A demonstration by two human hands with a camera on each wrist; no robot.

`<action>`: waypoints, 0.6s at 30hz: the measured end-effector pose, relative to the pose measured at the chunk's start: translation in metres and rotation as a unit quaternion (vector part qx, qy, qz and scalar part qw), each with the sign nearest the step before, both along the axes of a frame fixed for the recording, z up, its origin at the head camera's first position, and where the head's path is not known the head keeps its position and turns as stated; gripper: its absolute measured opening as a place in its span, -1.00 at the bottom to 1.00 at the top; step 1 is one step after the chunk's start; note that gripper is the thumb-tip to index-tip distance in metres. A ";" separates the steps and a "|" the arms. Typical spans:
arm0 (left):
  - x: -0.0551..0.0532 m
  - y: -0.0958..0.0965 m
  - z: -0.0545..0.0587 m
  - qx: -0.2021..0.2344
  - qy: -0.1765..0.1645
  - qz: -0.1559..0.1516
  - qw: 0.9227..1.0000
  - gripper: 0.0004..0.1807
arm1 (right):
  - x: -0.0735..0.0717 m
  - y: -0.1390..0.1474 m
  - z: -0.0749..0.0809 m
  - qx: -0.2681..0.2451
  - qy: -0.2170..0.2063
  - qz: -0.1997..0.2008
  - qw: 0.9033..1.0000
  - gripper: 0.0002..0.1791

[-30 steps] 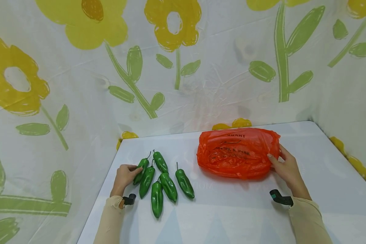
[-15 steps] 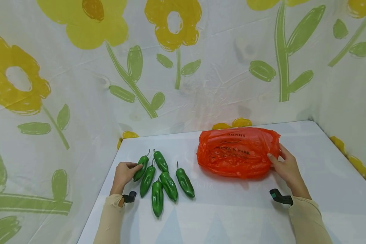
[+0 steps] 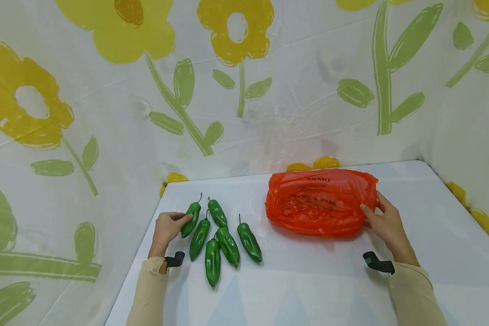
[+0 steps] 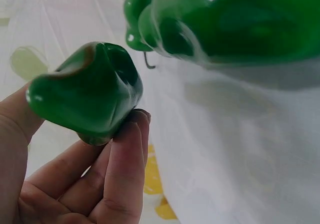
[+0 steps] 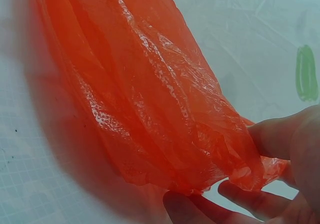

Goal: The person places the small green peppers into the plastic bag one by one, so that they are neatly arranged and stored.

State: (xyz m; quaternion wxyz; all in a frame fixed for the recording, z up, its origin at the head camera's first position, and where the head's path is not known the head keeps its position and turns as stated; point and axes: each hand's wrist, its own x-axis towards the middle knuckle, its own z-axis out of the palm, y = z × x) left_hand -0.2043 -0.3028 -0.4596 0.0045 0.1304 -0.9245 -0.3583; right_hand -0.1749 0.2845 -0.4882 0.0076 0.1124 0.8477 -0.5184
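Observation:
At the left of the head view, my left hand point(image 3: 167, 229) pinches the leftmost green chili pepper point(image 3: 191, 219) between thumb and fingers, its stem pointing away from me. The left wrist view shows this pepper point(image 4: 90, 91) end-on, with the thumb on one side and fingertips on the other. My right hand point(image 3: 388, 225) grips the right end of a red plastic bag point(image 3: 321, 203) with dark printing. In the right wrist view the bag's crumpled end point(image 5: 245, 169) lies between thumb and fingers.
Several more green peppers point(image 3: 228, 246) lie beside the held one, with one pepper point(image 3: 249, 242) a little apart to the right. The white table point(image 3: 309, 280) meets flower-printed sheeting point(image 3: 293, 113) at the back and sides. Both wrists carry small black cameras point(image 3: 379, 262).
The left hand and its pepper have shifted slightly away from me, drawing a little apart from the neighbouring pepper. The right hand keeps its grip on the bag. The head view has shifted slightly.

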 end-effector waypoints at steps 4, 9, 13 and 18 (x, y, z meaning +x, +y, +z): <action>0.000 0.001 0.002 0.012 0.001 0.004 1.000 -0.44 | 0.000 -0.001 0.001 0.003 0.000 -0.001 1.000 -0.15; -0.001 0.005 0.007 0.030 -0.002 0.004 1.000 -0.43 | 0.000 -0.001 0.002 0.006 0.001 -0.003 1.000 -0.15; 0.000 0.010 0.011 0.050 -0.005 0.002 0.999 -0.42 | 0.000 -0.001 0.002 0.008 0.000 -0.005 1.000 -0.15; 0.002 0.014 0.014 0.082 -0.006 -0.004 0.997 -0.39 | 0.000 -0.001 0.002 0.006 -0.004 -0.002 1.000 -0.14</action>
